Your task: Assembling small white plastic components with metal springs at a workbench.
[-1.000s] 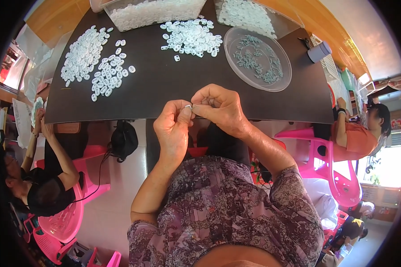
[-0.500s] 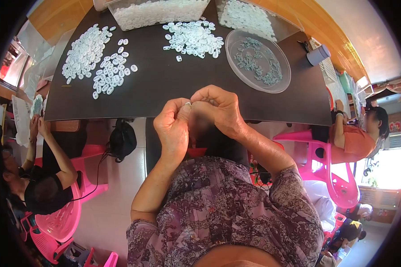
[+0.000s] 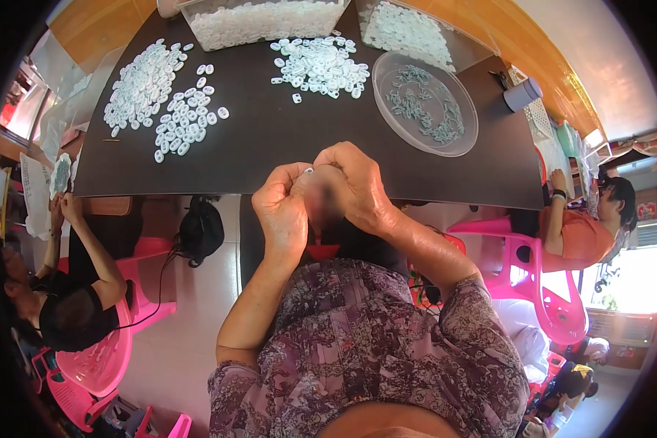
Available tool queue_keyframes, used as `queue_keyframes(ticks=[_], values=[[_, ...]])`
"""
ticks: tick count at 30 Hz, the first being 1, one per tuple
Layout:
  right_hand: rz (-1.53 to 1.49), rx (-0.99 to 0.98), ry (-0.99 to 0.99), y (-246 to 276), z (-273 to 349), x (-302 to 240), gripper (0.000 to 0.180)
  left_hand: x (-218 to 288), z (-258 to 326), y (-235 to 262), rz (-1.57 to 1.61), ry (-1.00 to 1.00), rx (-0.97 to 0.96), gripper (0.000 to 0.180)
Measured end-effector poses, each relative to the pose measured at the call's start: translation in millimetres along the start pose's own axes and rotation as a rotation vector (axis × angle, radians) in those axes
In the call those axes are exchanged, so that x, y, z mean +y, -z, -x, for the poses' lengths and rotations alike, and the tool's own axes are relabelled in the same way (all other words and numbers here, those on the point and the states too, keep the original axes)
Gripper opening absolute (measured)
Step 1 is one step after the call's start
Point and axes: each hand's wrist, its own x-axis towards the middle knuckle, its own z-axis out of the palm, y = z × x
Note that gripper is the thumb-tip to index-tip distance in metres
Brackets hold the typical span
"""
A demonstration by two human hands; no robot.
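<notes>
At the table's near edge, my left hand (image 3: 282, 207) pinches a small white plastic piece (image 3: 309, 171) between thumb and forefinger. Close against it, my right hand (image 3: 356, 188) is closed, with its thumb and curled fingertips drawn together. Whatever sits in those right fingertips is too small or hidden to make out. Beyond my hands, a pile of white oval two-holed pieces (image 3: 320, 67) lies on the dark table (image 3: 270, 131). To its right is a round clear dish (image 3: 444, 150) with many small grey-green parts (image 3: 412, 106) inside.
A large white pile (image 3: 142, 84) and a smaller cluster of ovals (image 3: 185, 125) lie at left. Two clear bins (image 3: 266, 36) of white pieces stand at the back. A grey-lidded cylinder (image 3: 522, 93) is at far right. Co-workers sit on both sides by pink chairs (image 3: 529, 274).
My right-hand fingers have shifted slightly by the white piece, and the hand sits a little lower. My left hand keeps its pinch. The whole view has moved slightly.
</notes>
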Motion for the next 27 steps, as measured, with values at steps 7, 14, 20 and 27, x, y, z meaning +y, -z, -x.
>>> queue_keyframes(ticks=[7, 14, 20, 27], values=[[0.144, 0.062, 0.188, -12.2, -4.5, 2.3, 0.003, -10.1, -3.3, 1.1, -0.054, -0.081, 0.034, 0.008], [0.231, -0.022, 0.316, -0.9, -21.5, -1.4, 0.005, -8.0, -17.9, 5.8, -0.027, -0.042, 0.04, 0.009], [0.587, 0.275, 0.361, 19.4, -74.4, 50.0, 0.013, -4.3, -23.5, 9.7, 0.047, -0.001, 0.034, 0.011], [0.907, 0.279, 0.335, 15.6, -113.3, 80.5, 0.01, -1.8, -20.8, 8.9, 0.006, 0.008, 0.021, 0.011]])
